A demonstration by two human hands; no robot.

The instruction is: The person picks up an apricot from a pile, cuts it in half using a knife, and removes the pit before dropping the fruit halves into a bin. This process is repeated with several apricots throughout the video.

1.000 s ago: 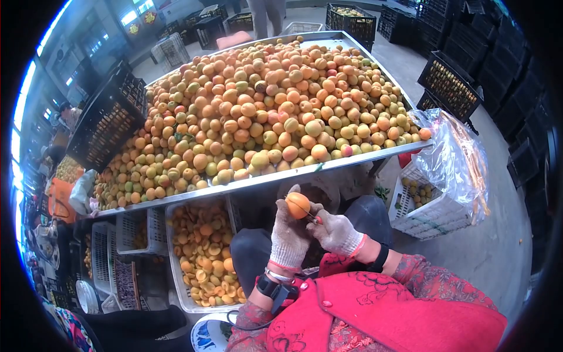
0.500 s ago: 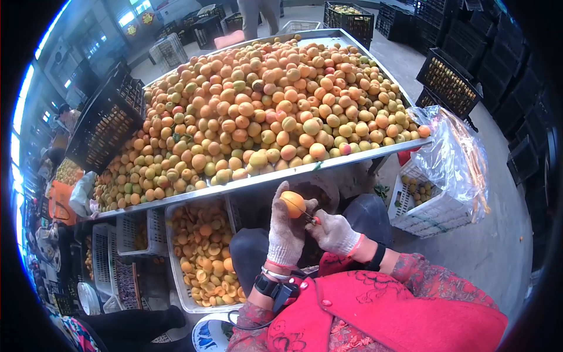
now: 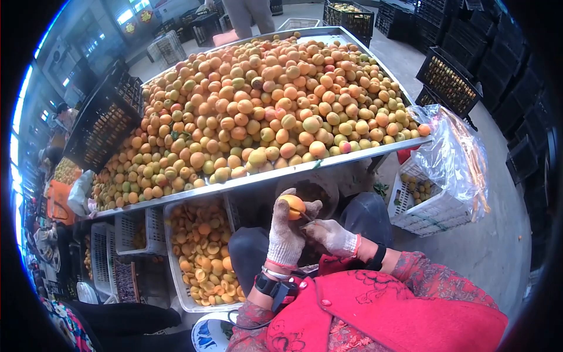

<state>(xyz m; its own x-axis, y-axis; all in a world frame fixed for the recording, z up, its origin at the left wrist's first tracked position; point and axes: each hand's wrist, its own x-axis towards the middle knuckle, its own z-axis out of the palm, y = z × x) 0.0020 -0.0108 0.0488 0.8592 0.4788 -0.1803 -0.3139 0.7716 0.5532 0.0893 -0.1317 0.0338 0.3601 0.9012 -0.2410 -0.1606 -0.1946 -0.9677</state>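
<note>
Head view: right hand [image 3: 329, 234] clamped on knife [image 3: 305, 216], left hand [image 3: 285, 237] gripping one fruit [image 3: 291, 206]. Its cut gapes wider than half a second ago; cutting looks further along. Fruit's this side of heaped table [image 3: 264, 178].

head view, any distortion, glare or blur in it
Head view: strong fisheye bending, with black corners; head view: windows at upper left blown out; head view: glare on the plastic bag; head view: held fruit readable, fine detail soft.
</note>
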